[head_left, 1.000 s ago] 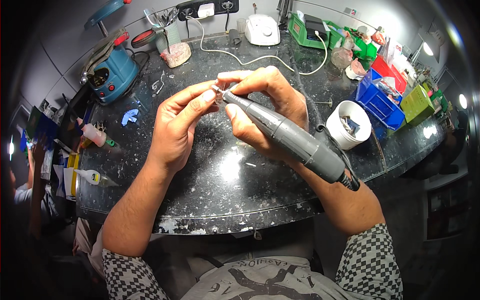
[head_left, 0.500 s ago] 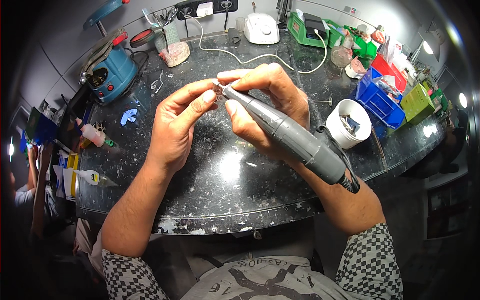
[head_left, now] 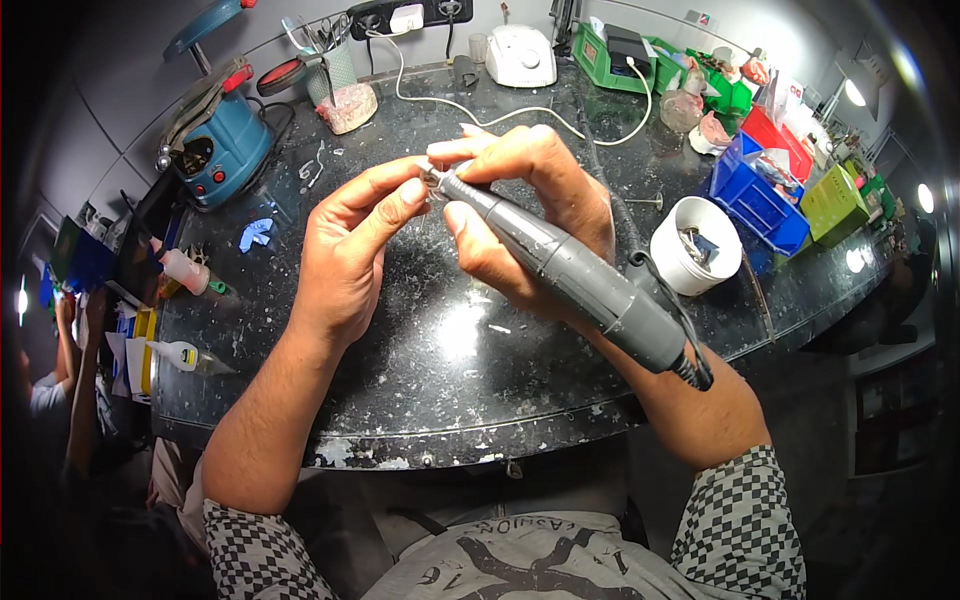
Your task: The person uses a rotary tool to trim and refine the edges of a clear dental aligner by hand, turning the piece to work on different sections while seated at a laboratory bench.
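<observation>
My right hand (head_left: 550, 185) is wrapped round a dark grey rotary handpiece (head_left: 560, 262), which slants up and left across the bench with its cord end over my right forearm. At its tip, my left hand (head_left: 350, 230) pinches a small, partly see-through piece (head_left: 437, 196) between thumb and fingertips. The fingers hide most of this piece, so its kind cannot be made out. The handpiece's tip meets or nearly meets it, and both hands are close together above the black bench (head_left: 400, 380).
A blue machine (head_left: 225, 150) stands at the left, near a pinkish block (head_left: 348, 108) and a blue scrap (head_left: 257, 234). On the right are a white tub (head_left: 697, 247) and a blue bin (head_left: 760, 195). A white cable (head_left: 480, 122) crosses the back. Another person's arm (head_left: 80, 350) shows far left.
The handpiece's tip and my right fingers have shifted slightly up and left. My left fingertips have tilted a little around the small piece; both grips remain.
</observation>
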The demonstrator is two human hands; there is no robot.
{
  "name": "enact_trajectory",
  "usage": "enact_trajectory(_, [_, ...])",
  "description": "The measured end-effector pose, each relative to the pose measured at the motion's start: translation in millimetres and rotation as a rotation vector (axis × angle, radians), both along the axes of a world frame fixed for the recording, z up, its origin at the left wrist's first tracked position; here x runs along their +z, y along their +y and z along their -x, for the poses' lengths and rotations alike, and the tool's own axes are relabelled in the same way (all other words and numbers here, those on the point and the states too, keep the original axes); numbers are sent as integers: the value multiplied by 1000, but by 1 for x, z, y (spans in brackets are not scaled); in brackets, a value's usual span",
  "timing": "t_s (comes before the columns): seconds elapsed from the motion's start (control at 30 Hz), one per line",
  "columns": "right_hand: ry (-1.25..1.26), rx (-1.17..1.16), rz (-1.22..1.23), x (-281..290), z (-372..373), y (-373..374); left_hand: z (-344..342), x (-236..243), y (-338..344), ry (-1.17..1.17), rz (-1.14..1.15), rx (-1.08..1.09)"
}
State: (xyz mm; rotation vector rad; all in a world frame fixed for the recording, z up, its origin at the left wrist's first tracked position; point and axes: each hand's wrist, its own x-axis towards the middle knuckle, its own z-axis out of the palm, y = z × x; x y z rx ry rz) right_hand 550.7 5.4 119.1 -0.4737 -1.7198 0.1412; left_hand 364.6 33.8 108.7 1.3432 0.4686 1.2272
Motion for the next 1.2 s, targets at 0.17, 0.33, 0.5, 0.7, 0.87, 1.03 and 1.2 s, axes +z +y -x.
enact_trajectory(0.17, [-38,-27,-26,2,-5,1,-2,1,-2,8,-12,6])
enact_trajectory(0.33, [-3,-96,-46,5,-6,1,0,1,1,-4,29,-40])
enact_trajectory(0.5, [55,-157,-65,5,-5,1,-5,12,-6,-107,183,-145])
enact_trajectory(0.7, [59,-162,-71,6,-3,-1,-1,12,-4,-96,103,-105])
enact_trajectory(0.87, [-37,-141,-24,5,4,-14,-2,12,-6,-90,33,88])
enact_trajectory(1.03, [-44,-192,49,0,8,-13,-5,5,-6,-99,-90,175])
enact_trajectory(1.2, [-63,-177,7,0,10,-12,-4,6,-9,-86,-162,208])
